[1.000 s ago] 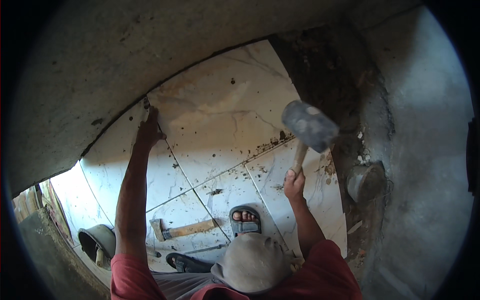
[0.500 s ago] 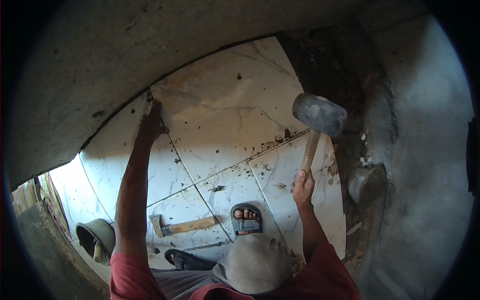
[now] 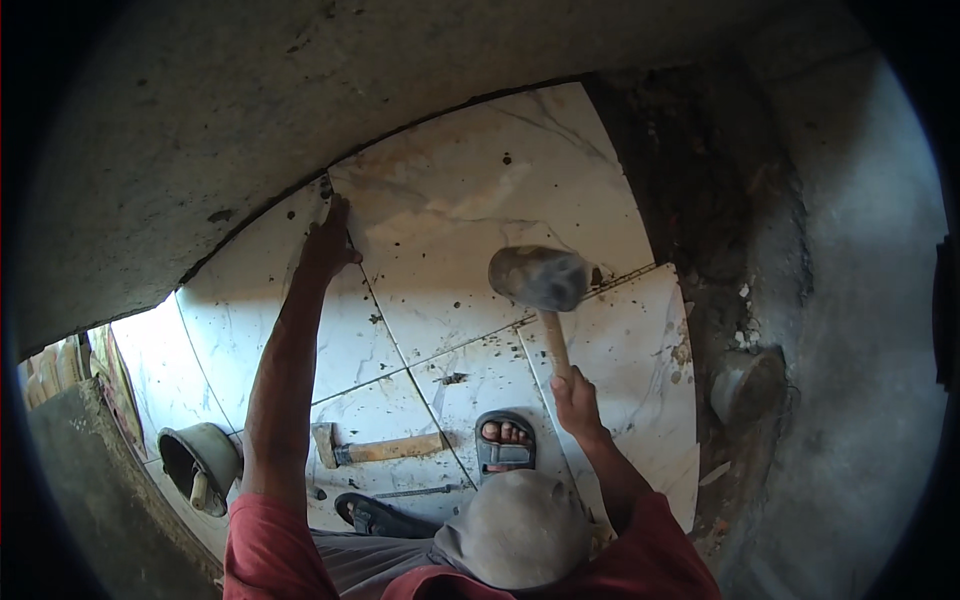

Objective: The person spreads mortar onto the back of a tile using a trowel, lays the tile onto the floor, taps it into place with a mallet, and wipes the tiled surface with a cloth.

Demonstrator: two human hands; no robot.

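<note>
My right hand (image 3: 575,402) grips the wooden handle of a rubber mallet (image 3: 540,278), its dark, dusty head over the large white marbled tile (image 3: 470,180) by the wall. Whether the head touches the tile I cannot tell. Farther left, my left hand (image 3: 330,242) lies flat with fingers stretched along the seam between that tile and the one to its left, close to the wall. Nothing is seen in it. Dark crumbs (image 3: 520,322) are scattered along the tile joints.
A hammer with a wooden handle (image 3: 390,449) and a thin metal rod (image 3: 415,491) lie near my sandalled feet. At the left, a dark bucket (image 3: 205,462) leans with a handle sticking out. Bare dark earth (image 3: 690,190) borders the tiles on the right, beside a grey wall (image 3: 860,300).
The mallet has moved left in my right hand, from near the tile's right edge to over its middle part. My left hand keeps its place on the seam; the view has shifted slightly.
</note>
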